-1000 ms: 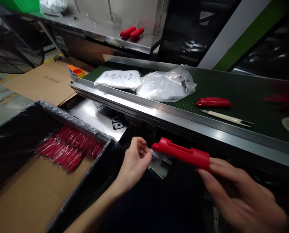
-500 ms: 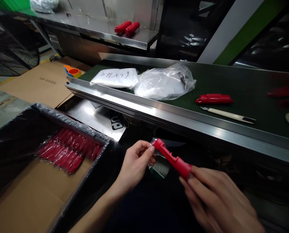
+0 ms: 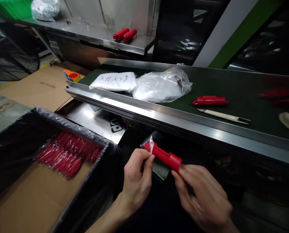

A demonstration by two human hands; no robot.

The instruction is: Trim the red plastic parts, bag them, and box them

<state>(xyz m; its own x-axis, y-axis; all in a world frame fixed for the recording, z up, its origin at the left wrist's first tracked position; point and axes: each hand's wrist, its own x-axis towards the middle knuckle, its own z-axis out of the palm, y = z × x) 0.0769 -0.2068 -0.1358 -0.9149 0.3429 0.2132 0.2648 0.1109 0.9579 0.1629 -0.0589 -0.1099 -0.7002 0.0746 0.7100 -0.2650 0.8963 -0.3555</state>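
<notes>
Between my hands is a red plastic part (image 3: 167, 158), tilted, its far end inside the mouth of a clear plastic bag (image 3: 148, 141). My left hand (image 3: 138, 176) pinches the bag's edge at that end, thumb against fingers. Fingers of my right hand (image 3: 200, 192) are closed around the part's near end. Just beyond, on the green conveyor belt, lie another red part (image 3: 210, 100) and a craft knife (image 3: 223, 116) with a pale handle. To the left, rows of bagged red parts (image 3: 59, 158) lie in a carton (image 3: 71, 204) lined with black plastic.
A white packet (image 3: 114, 81) with handwriting and a clear bag of white sheets (image 3: 161, 86) lie on the belt behind its metal rail (image 3: 146, 114). Two red parts (image 3: 125, 34) rest on the steel shelf. An orange tape roll (image 3: 73, 76) sits on cardboard at left.
The red part has moved left and gone further into the clear bag. My right hand has moved left with it, while my left hand has shifted slightly downward and still pinches the bag.
</notes>
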